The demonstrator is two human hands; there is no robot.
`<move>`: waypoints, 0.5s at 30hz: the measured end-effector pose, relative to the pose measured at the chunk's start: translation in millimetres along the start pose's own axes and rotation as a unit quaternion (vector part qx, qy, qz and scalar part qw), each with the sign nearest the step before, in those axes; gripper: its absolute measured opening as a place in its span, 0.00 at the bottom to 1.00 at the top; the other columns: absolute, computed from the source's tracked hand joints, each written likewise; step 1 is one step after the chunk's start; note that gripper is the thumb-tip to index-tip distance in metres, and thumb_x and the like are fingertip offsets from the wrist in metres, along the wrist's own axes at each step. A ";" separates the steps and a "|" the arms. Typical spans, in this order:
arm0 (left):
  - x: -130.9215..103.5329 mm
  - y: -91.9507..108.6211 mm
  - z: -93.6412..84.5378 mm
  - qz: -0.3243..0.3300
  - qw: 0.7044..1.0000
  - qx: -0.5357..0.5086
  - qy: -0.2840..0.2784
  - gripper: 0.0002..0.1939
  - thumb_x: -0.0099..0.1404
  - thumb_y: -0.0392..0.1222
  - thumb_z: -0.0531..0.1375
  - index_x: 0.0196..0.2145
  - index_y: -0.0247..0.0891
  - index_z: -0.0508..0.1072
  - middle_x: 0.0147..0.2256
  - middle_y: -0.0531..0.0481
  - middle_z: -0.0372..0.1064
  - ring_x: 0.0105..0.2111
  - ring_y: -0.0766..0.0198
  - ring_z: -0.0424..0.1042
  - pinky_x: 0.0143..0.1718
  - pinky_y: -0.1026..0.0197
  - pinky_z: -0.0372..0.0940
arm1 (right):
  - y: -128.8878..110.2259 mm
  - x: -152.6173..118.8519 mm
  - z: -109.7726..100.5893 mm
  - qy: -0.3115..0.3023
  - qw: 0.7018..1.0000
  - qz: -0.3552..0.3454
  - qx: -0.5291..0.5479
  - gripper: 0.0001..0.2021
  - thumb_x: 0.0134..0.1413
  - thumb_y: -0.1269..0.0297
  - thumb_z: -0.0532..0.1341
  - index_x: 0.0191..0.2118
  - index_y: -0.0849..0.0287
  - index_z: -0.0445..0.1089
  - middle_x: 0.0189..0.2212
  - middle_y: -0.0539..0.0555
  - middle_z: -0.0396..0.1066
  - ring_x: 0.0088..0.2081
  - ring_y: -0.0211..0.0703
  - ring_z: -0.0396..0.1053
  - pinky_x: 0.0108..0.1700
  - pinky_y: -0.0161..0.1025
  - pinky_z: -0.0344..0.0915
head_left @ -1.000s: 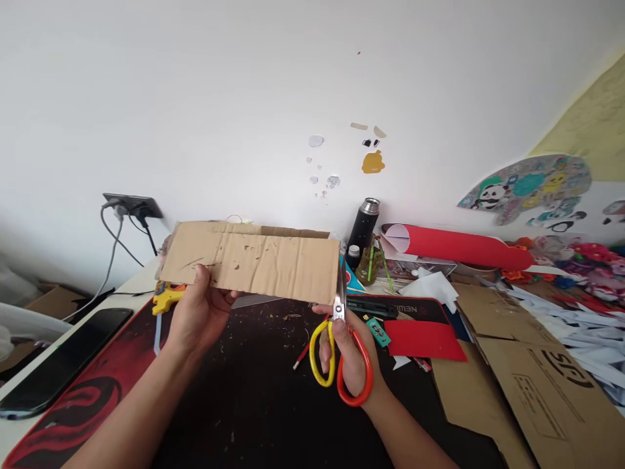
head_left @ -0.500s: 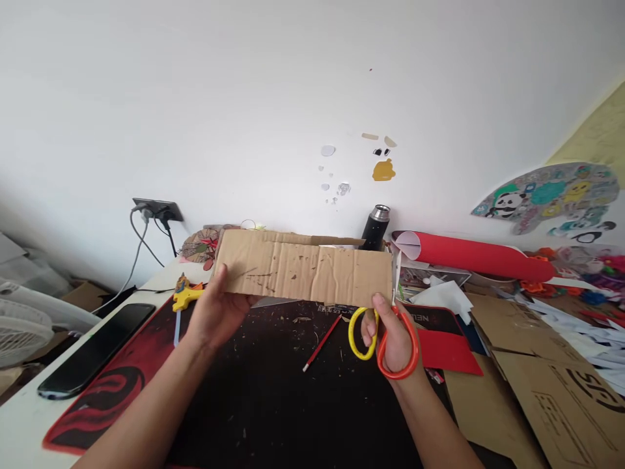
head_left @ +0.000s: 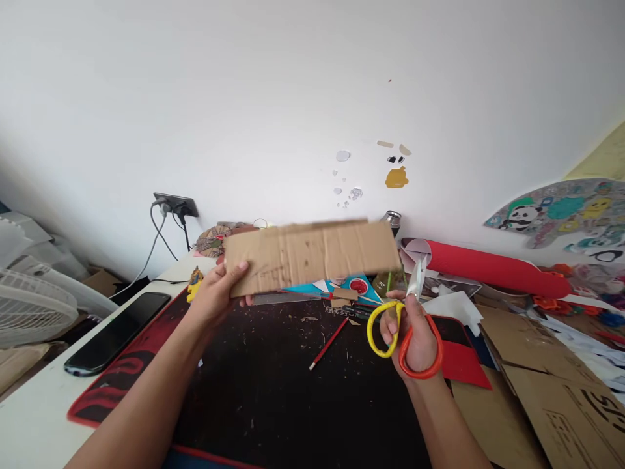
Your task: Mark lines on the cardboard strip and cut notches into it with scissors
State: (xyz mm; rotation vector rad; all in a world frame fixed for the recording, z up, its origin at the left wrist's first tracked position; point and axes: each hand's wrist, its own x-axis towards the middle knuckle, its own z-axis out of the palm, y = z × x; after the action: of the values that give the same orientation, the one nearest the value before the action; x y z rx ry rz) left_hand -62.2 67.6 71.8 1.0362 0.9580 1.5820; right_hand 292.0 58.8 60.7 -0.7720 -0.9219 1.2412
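Observation:
My left hand [head_left: 218,286] grips the left end of a long cardboard strip [head_left: 312,254], thumb on its near face and fingers behind. The strip is held up above the desk mat, creased and marked with dark stains. In my right hand [head_left: 415,332] is a pair of scissors [head_left: 416,283] with one yellow and one red handle loop. The blades point upward, just right of the strip's right end and apart from it. Below the strip a red pencil [head_left: 329,344] lies on the black mat [head_left: 293,397].
A black phone [head_left: 117,332] lies on the left, near a yellow glue gun [head_left: 194,284] partly behind my left arm. Behind the strip stands a thermos [head_left: 392,221]. To the right are a red paper roll [head_left: 493,267], white paper and cardboard sheets [head_left: 561,391]. A fan [head_left: 34,293] is far left.
My right hand has let go of the cardboard's right end and moved slightly right with the scissors. The strip has tilted, its right end higher, uncovering things behind it.

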 end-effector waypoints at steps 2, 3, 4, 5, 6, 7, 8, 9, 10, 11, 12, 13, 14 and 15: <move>5.2 0.9 0.5 0.065 0.996 -0.034 0.055 0.26 0.58 0.61 0.79 0.33 0.38 0.75 0.20 0.51 0.74 0.16 0.63 0.74 0.14 0.68 0.64 | 2.9 -6.3 2.7 -0.024 0.999 -0.001 -0.021 0.26 0.60 0.36 0.73 0.40 0.56 0.76 0.16 0.44 0.64 0.14 0.37 0.61 0.18 0.34 0.58; 6.9 1.6 1.3 0.090 0.992 -0.047 0.077 0.27 0.57 0.62 0.79 0.36 0.39 0.75 0.22 0.53 0.75 0.17 0.63 0.75 0.15 0.68 0.65 | 5.5 -10.9 4.8 -0.034 0.999 0.003 -0.035 0.26 0.61 0.35 0.72 0.43 0.57 0.78 0.16 0.44 0.65 0.15 0.38 0.62 0.18 0.35 0.59; 7.8 2.2 2.9 0.106 0.988 -0.057 0.093 0.28 0.56 0.61 0.80 0.37 0.39 0.75 0.24 0.53 0.76 0.18 0.63 0.75 0.16 0.67 0.66 | 8.8 -16.4 7.2 -0.052 0.997 0.006 -0.055 0.27 0.63 0.34 0.70 0.46 0.58 0.78 0.17 0.46 0.67 0.16 0.41 0.65 0.19 0.37 0.62; 7.6 2.5 5.3 0.116 0.986 -0.065 0.104 0.28 0.56 0.61 0.80 0.38 0.39 0.75 0.24 0.53 0.76 0.19 0.63 0.76 0.17 0.67 0.67 | 12.7 -22.4 10.0 -0.078 0.993 0.012 -0.082 0.28 0.66 0.35 0.68 0.49 0.58 0.79 0.18 0.48 0.70 0.18 0.44 0.70 0.22 0.39 0.67; 6.5 2.5 8.4 0.118 0.984 -0.072 0.111 0.27 0.56 0.60 0.80 0.38 0.38 0.75 0.24 0.52 0.76 0.19 0.63 0.76 0.17 0.66 0.67 | 16.8 -28.5 13.1 -0.100 0.989 0.017 -0.112 0.28 0.69 0.35 0.66 0.52 0.59 0.79 0.20 0.51 0.74 0.21 0.46 0.74 0.27 0.41 0.72; 4.8 2.2 12.2 0.114 0.984 -0.078 0.113 0.27 0.56 0.58 0.81 0.38 0.38 0.76 0.25 0.52 0.76 0.19 0.63 0.76 0.17 0.66 0.67 | 21.1 -34.4 16.2 -0.133 0.981 0.025 -0.137 0.28 0.70 0.36 0.66 0.53 0.59 0.79 0.22 0.53 0.77 0.25 0.49 0.78 0.32 0.43 0.76; 2.6 1.7 16.4 0.108 0.984 -0.084 0.113 0.27 0.56 0.58 0.81 0.38 0.37 0.76 0.25 0.51 0.76 0.18 0.63 0.75 0.16 0.67 0.66 | 25.2 -39.8 19.3 -0.172 0.971 0.036 -0.161 0.28 0.70 0.36 0.65 0.53 0.60 0.80 0.23 0.54 0.78 0.27 0.51 0.80 0.34 0.44 0.76; 0.1 0.9 20.7 0.101 0.985 -0.087 0.109 0.27 0.55 0.58 0.81 0.38 0.37 0.76 0.25 0.51 0.76 0.18 0.64 0.74 0.16 0.67 0.66 | 29.0 -44.3 22.2 -0.189 0.963 0.045 -0.184 0.29 0.71 0.35 0.64 0.54 0.60 0.80 0.24 0.56 0.80 0.28 0.51 0.80 0.33 0.44 0.75; -2.5 0.1 25.0 0.092 0.987 -0.086 0.104 0.27 0.55 0.58 0.81 0.37 0.37 0.76 0.25 0.52 0.76 0.18 0.65 0.74 0.16 0.67 0.65 | 32.2 -47.8 24.7 -0.203 0.957 0.052 -0.201 0.30 0.70 0.34 0.64 0.54 0.59 0.80 0.25 0.57 0.81 0.28 0.51 0.80 0.31 0.42 0.74; -5.1 -0.8 29.1 0.084 0.988 -0.084 0.096 0.28 0.55 0.59 0.81 0.37 0.38 0.75 0.25 0.52 0.76 0.18 0.65 0.74 0.16 0.67 0.65 | 34.8 -50.5 26.9 -0.218 0.952 0.057 -0.208 0.32 0.68 0.32 0.65 0.54 0.59 0.81 0.26 0.58 0.82 0.28 0.51 0.80 0.32 0.42 0.74; -7.6 -1.6 32.9 0.076 0.990 -0.080 0.087 0.27 0.55 0.59 0.81 0.36 0.38 0.75 0.24 0.52 0.75 0.18 0.65 0.74 0.16 0.67 0.65 | 36.7 -52.3 28.7 -0.234 0.947 0.063 -0.211 0.33 0.65 0.30 0.66 0.53 0.59 0.81 0.26 0.58 0.82 0.29 0.52 0.81 0.32 0.42 0.75; -10.0 -2.2 36.5 0.069 0.992 -0.075 0.077 0.27 0.56 0.60 0.81 0.35 0.38 0.75 0.23 0.53 0.74 0.17 0.64 0.74 0.16 0.67 0.65 | 37.8 -53.5 30.1 -0.246 0.942 0.074 -0.214 0.34 0.64 0.30 0.67 0.54 0.59 0.81 0.27 0.59 0.83 0.30 0.52 0.82 0.34 0.42 0.75; -12.4 -2.8 39.8 0.063 0.993 -0.072 0.066 0.27 0.56 0.60 0.80 0.34 0.38 0.74 0.22 0.53 0.73 0.17 0.63 0.74 0.15 0.67 0.66 | 38.4 -54.1 31.3 -0.254 0.939 0.085 -0.218 0.35 0.64 0.29 0.67 0.55 0.58 0.81 0.29 0.59 0.84 0.32 0.53 0.82 0.35 0.42 0.76; -14.6 -3.4 43.0 0.059 0.994 -0.070 0.056 0.26 0.57 0.60 0.80 0.33 0.39 0.74 0.21 0.53 0.73 0.17 0.63 0.73 0.15 0.67 0.66 | 38.5 -54.6 32.2 -0.263 0.935 0.094 -0.219 0.35 0.63 0.28 0.67 0.56 0.58 0.82 0.31 0.60 0.84 0.33 0.52 0.82 0.35 0.42 0.75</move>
State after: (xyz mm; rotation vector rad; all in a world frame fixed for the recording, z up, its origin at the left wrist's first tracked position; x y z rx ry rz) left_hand -18.4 58.2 80.2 0.9291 0.8607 1.7931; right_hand 242.3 11.6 32.3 -0.9079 -1.6332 1.4641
